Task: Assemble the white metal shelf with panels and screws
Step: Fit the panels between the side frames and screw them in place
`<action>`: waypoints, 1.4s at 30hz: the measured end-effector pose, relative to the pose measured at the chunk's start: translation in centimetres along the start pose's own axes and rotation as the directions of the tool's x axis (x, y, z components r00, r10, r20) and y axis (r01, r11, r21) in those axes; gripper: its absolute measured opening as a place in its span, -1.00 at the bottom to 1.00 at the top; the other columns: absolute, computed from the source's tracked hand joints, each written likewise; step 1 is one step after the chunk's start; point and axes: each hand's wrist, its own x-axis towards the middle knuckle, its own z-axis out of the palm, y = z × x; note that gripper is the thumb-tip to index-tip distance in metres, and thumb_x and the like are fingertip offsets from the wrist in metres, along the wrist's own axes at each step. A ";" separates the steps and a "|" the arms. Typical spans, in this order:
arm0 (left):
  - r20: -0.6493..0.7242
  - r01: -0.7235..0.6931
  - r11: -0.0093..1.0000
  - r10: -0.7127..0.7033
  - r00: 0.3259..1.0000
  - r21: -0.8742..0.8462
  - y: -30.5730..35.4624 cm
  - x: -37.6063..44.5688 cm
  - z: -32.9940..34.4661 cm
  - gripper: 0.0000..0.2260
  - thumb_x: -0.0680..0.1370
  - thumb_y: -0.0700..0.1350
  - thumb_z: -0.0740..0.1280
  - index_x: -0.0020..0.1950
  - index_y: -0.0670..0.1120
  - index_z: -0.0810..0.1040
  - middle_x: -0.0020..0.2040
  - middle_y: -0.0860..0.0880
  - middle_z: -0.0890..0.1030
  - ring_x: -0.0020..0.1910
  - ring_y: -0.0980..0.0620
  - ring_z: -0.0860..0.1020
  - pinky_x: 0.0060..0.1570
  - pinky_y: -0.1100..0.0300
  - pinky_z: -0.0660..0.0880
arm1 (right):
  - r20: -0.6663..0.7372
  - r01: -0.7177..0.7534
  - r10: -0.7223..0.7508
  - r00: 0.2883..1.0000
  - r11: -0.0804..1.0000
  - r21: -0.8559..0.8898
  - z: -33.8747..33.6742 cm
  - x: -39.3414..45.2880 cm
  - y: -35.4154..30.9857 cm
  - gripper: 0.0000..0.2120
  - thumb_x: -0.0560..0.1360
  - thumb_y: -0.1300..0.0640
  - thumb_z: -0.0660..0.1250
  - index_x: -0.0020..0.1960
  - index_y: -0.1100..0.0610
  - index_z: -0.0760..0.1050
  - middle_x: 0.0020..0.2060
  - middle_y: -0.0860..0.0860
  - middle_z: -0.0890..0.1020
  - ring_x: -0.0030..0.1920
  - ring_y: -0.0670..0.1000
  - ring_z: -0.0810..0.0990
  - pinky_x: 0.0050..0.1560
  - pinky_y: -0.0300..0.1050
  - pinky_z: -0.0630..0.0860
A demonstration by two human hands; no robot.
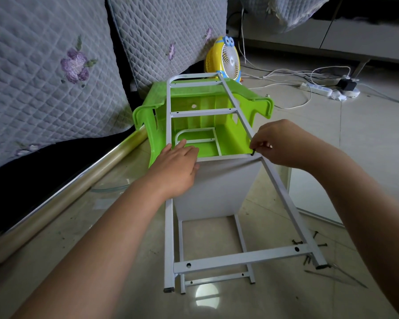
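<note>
A white metal shelf frame lies on the floor, its far end propped on a green plastic stool. A white panel stands between the frame's two ladder-shaped sides. My left hand rests flat on the panel's top left edge, fingers straight. My right hand pinches a small black screw at the right rail, just where the panel's top corner meets it. Several loose black screws lie on the floor by the frame's near right corner.
A quilted sofa with a chrome rail runs along the left. A yellow desk fan stands behind the stool. A power strip and cables lie at the back right. A thin rod-like tool lies near the screws.
</note>
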 end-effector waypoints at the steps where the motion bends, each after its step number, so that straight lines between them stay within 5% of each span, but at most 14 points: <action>1: 0.001 0.000 1.000 0.000 1.000 0.000 0.0 0.0 0.0 -0.61 0.66 -0.09 -0.02 0.48 -0.15 0.13 0.50 -0.03 0.16 0.52 0.00 -0.07 0.43 0.13 -0.11 | -0.004 0.007 -0.007 1.000 1.000 -0.004 0.0 0.0 0.0 -0.74 0.53 0.28 0.19 0.13 0.19 0.58 0.04 0.11 0.61 0.09 0.09 0.52 0.08 -0.15 0.36; 17: 0.003 -0.002 1.000 0.002 1.000 -0.010 0.1 -0.1 0.0 -0.62 0.66 -0.10 -0.02 0.46 -0.16 0.14 0.50 -0.02 0.15 0.52 0.01 -0.08 0.43 0.14 -0.13 | 0.123 -0.040 0.057 0.991 0.990 -0.134 0.6 0.4 -0.4 -0.70 0.59 0.08 0.12 0.03 0.29 0.50 -0.17 0.10 0.40 0.05 0.16 0.50 -0.01 -0.07 0.40; 21: 0.003 0.000 1.000 0.000 1.000 -0.009 0.1 -0.1 0.0 -0.62 0.66 -0.09 -0.03 0.47 -0.15 0.14 0.51 -0.02 0.15 0.52 0.02 -0.08 0.43 0.14 -0.13 | 0.104 -0.069 0.081 0.991 0.990 -0.122 0.9 0.1 -0.2 -0.68 0.60 0.04 0.09 -0.12 0.24 0.46 -0.30 0.09 0.41 -0.05 0.13 0.48 -0.10 -0.10 0.36; 28: 0.007 0.002 1.000 -0.002 1.000 0.003 0.1 -0.1 -0.1 -0.60 0.66 -0.09 -0.03 0.49 -0.14 0.08 0.52 -0.02 0.12 0.52 0.01 -0.08 0.44 0.13 -0.13 | -0.057 0.076 -0.071 0.996 0.992 0.101 0.2 -0.6 0.8 -0.74 0.50 0.30 0.24 0.16 0.22 0.56 0.01 0.13 0.61 0.01 0.11 0.55 -0.01 -0.21 0.35; 42: 0.014 0.001 1.000 -0.001 1.000 0.004 0.1 -0.1 -0.1 -0.59 0.66 -0.09 -0.02 0.49 -0.15 0.08 0.52 -0.03 0.11 0.52 0.01 -0.09 0.44 0.12 -0.14 | 0.046 0.026 -0.023 0.999 0.998 -0.064 0.6 0.2 0.4 -0.76 0.55 0.13 0.22 0.08 0.20 0.59 -0.02 0.12 0.61 0.04 0.11 0.52 0.02 -0.10 0.42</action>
